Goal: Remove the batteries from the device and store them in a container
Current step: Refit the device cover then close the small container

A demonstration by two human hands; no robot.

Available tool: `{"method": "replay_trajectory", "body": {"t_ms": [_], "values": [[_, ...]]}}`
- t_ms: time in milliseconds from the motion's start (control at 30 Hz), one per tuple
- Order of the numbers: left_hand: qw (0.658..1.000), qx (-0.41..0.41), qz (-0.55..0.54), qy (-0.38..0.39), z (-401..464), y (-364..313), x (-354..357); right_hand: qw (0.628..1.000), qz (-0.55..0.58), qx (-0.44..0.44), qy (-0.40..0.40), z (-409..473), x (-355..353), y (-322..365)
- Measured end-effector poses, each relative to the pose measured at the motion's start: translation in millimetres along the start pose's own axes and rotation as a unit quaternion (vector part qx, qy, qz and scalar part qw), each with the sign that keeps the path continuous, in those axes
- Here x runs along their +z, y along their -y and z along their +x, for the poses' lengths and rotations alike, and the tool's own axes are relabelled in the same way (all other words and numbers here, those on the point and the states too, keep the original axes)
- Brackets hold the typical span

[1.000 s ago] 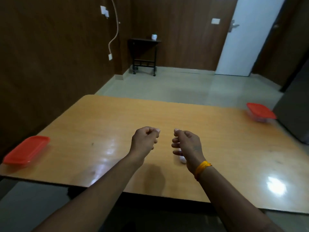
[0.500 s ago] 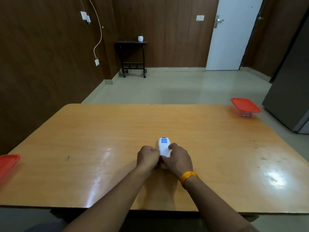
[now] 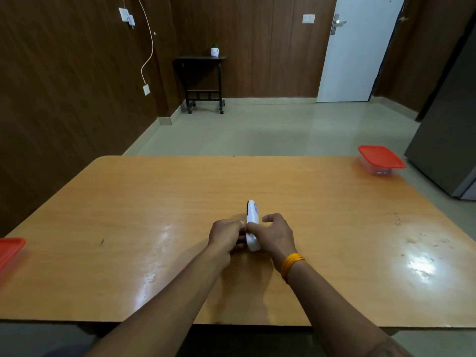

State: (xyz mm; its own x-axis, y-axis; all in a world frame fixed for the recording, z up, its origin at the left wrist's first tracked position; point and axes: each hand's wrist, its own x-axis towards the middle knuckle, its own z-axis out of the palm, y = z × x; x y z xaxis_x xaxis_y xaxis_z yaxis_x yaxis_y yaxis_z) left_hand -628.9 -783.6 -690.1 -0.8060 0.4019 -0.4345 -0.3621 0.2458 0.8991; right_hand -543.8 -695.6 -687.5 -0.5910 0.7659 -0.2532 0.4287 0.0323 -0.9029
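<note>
A slim white device (image 3: pixel 252 222) with a dark face stands on its long edge at the middle of the wooden table (image 3: pixel 154 202). My left hand (image 3: pixel 225 234) grips its near end from the left. My right hand (image 3: pixel 277 234) holds it from the right, thumb across the body and fingers partly spread. A clear container with a red lid (image 3: pixel 380 161) sits at the table's far right corner, well away from both hands. No batteries are visible.
A second red lid or container (image 3: pixel 10 251) pokes in at the table's left edge. Beyond the table are tiled floor, a small black side table (image 3: pixel 203 81) with a white pot, a white door and a grey cabinet (image 3: pixel 448 140) at right.
The device lay flat, face up, half a second ago; it is now turned onto its side. A second ago both hands were raised as fists above it.
</note>
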Motion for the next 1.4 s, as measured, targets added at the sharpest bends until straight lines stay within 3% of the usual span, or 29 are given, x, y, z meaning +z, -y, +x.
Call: {"method": "replay_trajectory", "body": {"t_ms": [133,200,467,900,1167,1400], "values": [[0.999,0.005,-0.045,0.018,3,-4,-12,0.98,0.183,0.046,0.065,5,11,7],[0.997,0.01,-0.081,0.01,9,-5,-23,0.976,0.205,0.04,0.065,7,18,10],[0.994,0.022,-0.102,-0.013,50,-13,-57,0.991,0.13,0.03,0.016,40,61,11],[0.995,0.049,-0.047,-0.078,113,-31,-51,0.997,-0.028,-0.041,-0.053,92,81,36],[0.994,0.065,0.018,-0.092,126,-31,-57,0.995,-0.014,-0.031,-0.09,106,95,34],[0.983,0.135,0.071,-0.106,119,-26,-59,0.994,-0.02,-0.064,-0.084,101,91,35]]}}
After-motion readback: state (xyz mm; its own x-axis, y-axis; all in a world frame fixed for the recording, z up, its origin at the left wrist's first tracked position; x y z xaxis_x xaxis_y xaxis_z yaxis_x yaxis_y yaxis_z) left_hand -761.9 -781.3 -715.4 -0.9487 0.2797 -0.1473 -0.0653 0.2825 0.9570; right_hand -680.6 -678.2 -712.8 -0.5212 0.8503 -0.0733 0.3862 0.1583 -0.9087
